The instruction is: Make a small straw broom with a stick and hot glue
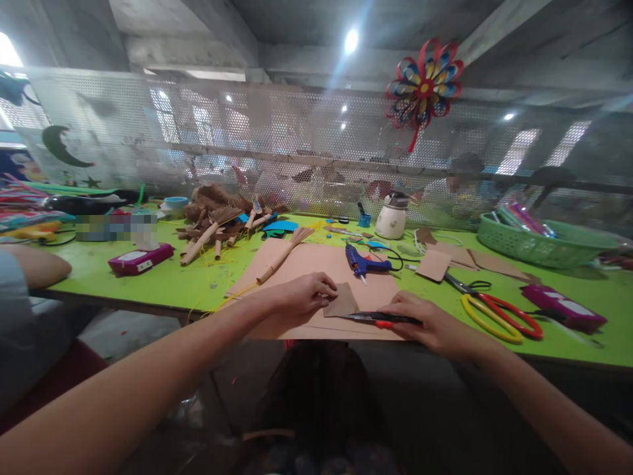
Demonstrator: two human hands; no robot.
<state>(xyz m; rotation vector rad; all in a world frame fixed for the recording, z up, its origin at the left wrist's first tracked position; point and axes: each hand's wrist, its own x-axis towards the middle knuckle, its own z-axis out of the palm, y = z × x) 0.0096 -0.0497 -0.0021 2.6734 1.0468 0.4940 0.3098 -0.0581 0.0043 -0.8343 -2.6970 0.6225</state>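
My left hand [311,293] has its fingers curled and pinched at the left edge of a small brown paper piece [343,300]. In my right hand [425,323] is a pair of black scissors [363,316] with some red on the handle. Its blades point left and lie along the lower edge of the small piece. Beneath both hands a large sheet of brown paper [321,257] covers the table's front edge. A blue glue gun [366,260] rests on that sheet, beside a rolled paper stick with a fringed end [281,254].
Large scissors with red and yellow handles [494,316] lie right, near a purple box [564,307]. Brown paper pieces [435,264], a green basket [548,241] and a white kettle [390,218] stand farther back. Several rolled sticks [217,231] are piled left. Another person's arm [47,267] is far left.
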